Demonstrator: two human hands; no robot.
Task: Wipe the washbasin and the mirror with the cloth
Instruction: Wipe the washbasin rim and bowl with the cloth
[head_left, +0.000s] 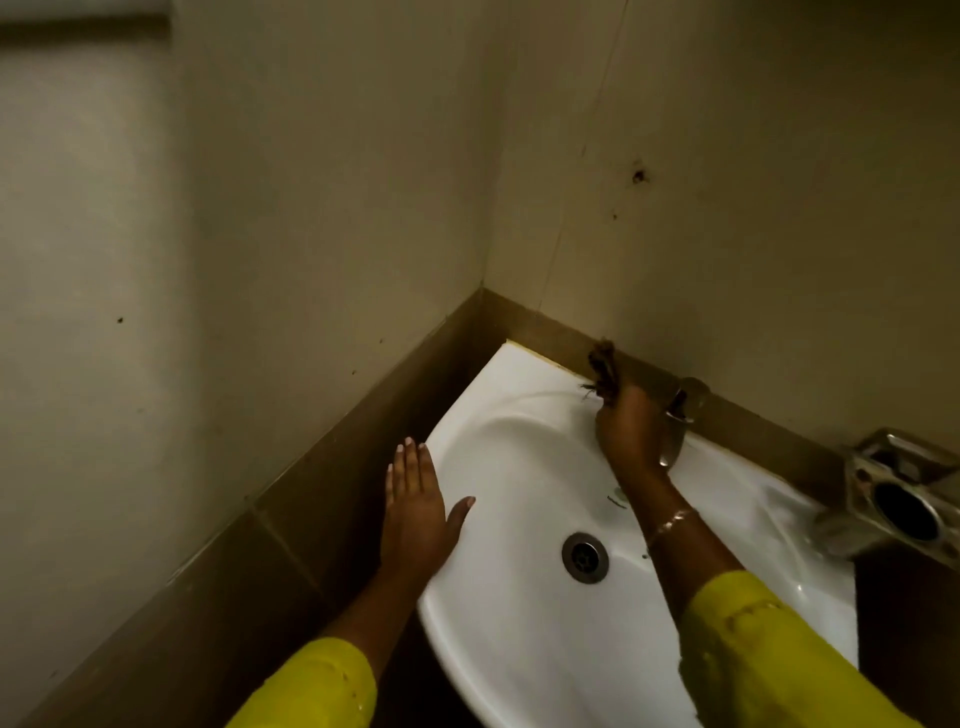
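Observation:
A white washbasin (519, 467) fills the lower middle of the view, with a metal drain (585, 557) in its bowl. My right hand (628, 431) is closed on a small dark frayed cloth (603, 369) at the basin's back rim, just left of the metal tap (675, 431). My left hand (415, 509) lies flat, fingers apart, on the basin's left rim and holds nothing. No mirror is in view.
The basin sits in a corner between two beige walls with a brown tile band (332, 467) below them. A metal holder (904, 499) sticks out from the wall over the basin's right side.

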